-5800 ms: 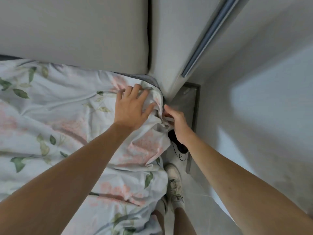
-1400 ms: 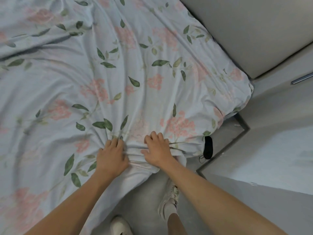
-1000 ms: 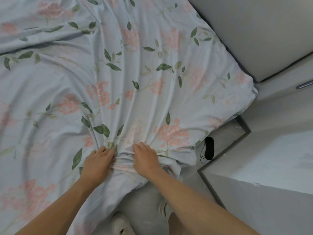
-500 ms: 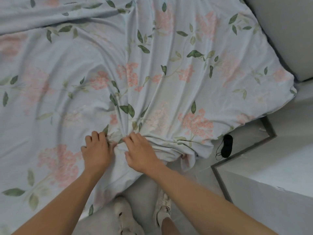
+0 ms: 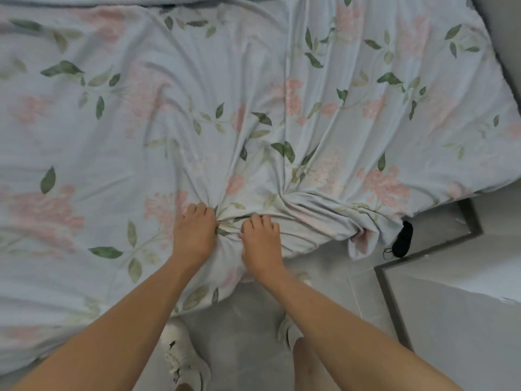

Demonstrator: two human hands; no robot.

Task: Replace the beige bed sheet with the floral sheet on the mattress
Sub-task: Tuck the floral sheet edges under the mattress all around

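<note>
Left fingers: those of the left hand (image 5: 194,234) curl down into a gathered fold of the floral sheet (image 5: 253,108) and grip it at the bed's near edge.
Right fingers: those of the right hand (image 5: 260,244) curl over the same bunch of cloth just beside the left hand and hold it; a narrow ridge of fabric lies between the two hands.
Floral sheet: spread over the bed, pale with pink blooms and green leaves; creases fan out from the gripped spot, and its near edge hangs over the side toward the floor.
Sheet corner: a loose flap (image 5: 362,244) droops at the right.
Black item: a small dark object with a thin cord (image 5: 403,239) lies on the floor near that flap.
Shoes: white shoes (image 5: 180,359) stand on the grey floor (image 5: 242,328) below the hands.
</note>
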